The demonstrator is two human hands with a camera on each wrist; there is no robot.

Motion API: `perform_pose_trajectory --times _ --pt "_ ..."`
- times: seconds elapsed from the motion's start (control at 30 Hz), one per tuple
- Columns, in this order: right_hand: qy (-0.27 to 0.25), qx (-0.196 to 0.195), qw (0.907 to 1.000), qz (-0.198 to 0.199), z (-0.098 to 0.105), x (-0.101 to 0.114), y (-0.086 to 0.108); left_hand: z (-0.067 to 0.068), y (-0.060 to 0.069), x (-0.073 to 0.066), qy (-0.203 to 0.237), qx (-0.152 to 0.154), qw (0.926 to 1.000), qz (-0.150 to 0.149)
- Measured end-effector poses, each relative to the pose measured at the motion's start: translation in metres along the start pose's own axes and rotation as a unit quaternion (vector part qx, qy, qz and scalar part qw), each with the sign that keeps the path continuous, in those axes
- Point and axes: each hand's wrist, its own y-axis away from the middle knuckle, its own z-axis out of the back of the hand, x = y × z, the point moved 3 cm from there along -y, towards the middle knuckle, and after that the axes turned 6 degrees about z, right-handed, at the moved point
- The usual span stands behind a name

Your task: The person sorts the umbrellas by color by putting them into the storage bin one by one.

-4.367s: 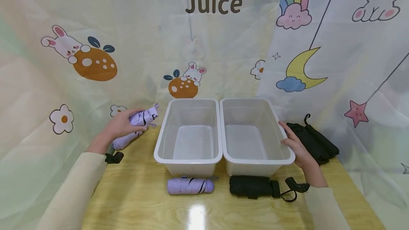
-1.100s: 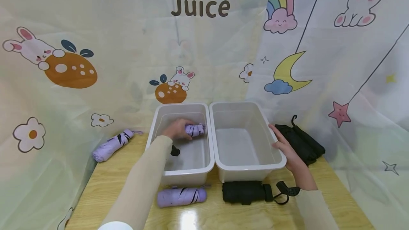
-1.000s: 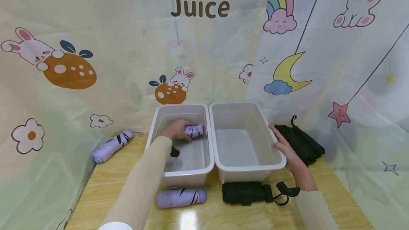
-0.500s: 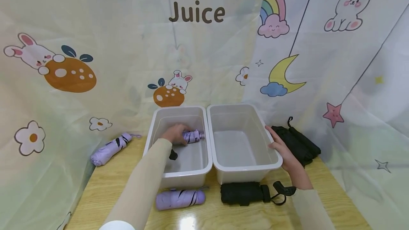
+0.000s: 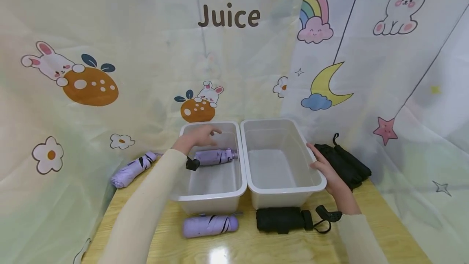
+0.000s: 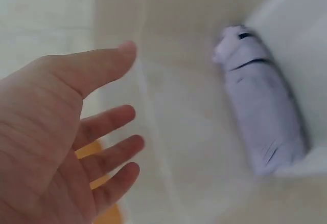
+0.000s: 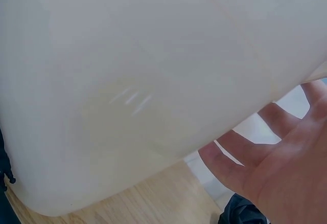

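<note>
My left hand (image 5: 200,135) is raised over the back of the left plastic bin (image 5: 212,196), holding nothing. Below it a folded lilac umbrella (image 5: 213,157) with black stripes lies crosswise on the bin floor. In the left wrist view the thumb and fingers are spread apart from that umbrella (image 6: 265,101). My right hand (image 5: 331,176) grips the outer right rim of the right plastic bin (image 5: 289,192). Its fingertips pass behind the bin's edge in the right wrist view, so they are hidden there.
A lilac umbrella (image 5: 133,169) lies left of the bins and another lilac one (image 5: 210,226) in front. A black umbrella (image 5: 282,220) lies before the right bin. More black folded umbrellas (image 5: 344,166) lie beyond my right hand. A printed curtain (image 5: 154,52) hangs behind.
My left hand carried a lilac umbrella from the left side into the left bin, let go of it and rose away. My right hand stays on the right bin's rim.
</note>
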Motion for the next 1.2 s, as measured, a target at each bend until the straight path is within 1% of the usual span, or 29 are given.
perform_pose_trajectory --times 0.13,0.17,0.23,0.27,0.33,0.4,0.43,0.5,0.57,0.67,0.73,0.83,1.0,1.1,1.2 --pt "0.001 0.002 1.0 0.007 -0.002 -0.003 0.002 0.02 0.025 0.001 -0.037 -0.024 0.999 -0.009" --pt "0.002 0.003 1.0 0.009 -0.002 -0.003 0.002 0.025 0.032 0.003 -0.041 -0.033 0.9986 -0.01" --pt "0.001 0.007 0.9999 0.012 -0.001 -0.003 0.0 0.037 0.046 0.007 -0.035 -0.057 0.9977 -0.009" --pt "0.001 0.009 0.9999 0.013 -0.001 -0.002 0.0 0.043 0.054 0.01 -0.03 -0.072 0.9969 -0.01" --pt "0.001 0.011 0.9999 0.011 0.0 -0.003 -0.001 0.052 0.07 0.022 -0.012 -0.105 0.9943 -0.015" --pt "0.0 0.006 0.9999 0.01 0.001 -0.003 0.0 0.057 0.087 0.037 0.018 -0.138 0.9901 -0.018" --pt "0.0 0.002 0.9999 0.01 0.002 -0.003 0.001 0.057 0.096 0.046 0.032 -0.152 0.9877 -0.019" --pt "-0.001 -0.003 0.9999 0.01 0.004 -0.004 0.002 0.054 0.113 0.068 0.057 -0.176 0.9826 -0.013" --pt "-0.003 -0.001 1.0 0.009 0.005 -0.004 0.003 0.047 0.132 0.089 0.08 -0.192 0.9782 0.008" --pt "-0.005 0.011 0.9999 0.01 0.005 -0.003 0.0 0.035 0.159 0.121 0.092 -0.201 0.9743 0.045" --pt "-0.004 0.012 0.9999 0.012 0.005 -0.003 -0.001 0.026 0.171 0.138 0.098 -0.201 0.9726 0.063" --pt "-0.005 0.01 0.9998 0.018 0.006 -0.002 -0.002 0.014 0.182 0.159 0.094 -0.202 0.972 0.075" --pt "-0.01 0.013 0.9998 0.01 0.005 -0.005 0.0 -0.004 0.194 0.185 0.077 -0.2 0.9727 0.089" --pt "-0.01 0.011 0.9999 0.008 0.005 -0.007 0.001 -0.015 0.197 0.201 0.072 -0.203 0.9707 0.108" --pt "-0.007 0.01 0.9999 0.009 0.005 -0.007 0.0 -0.023 0.197 0.214 0.076 -0.211 0.9655 0.132"
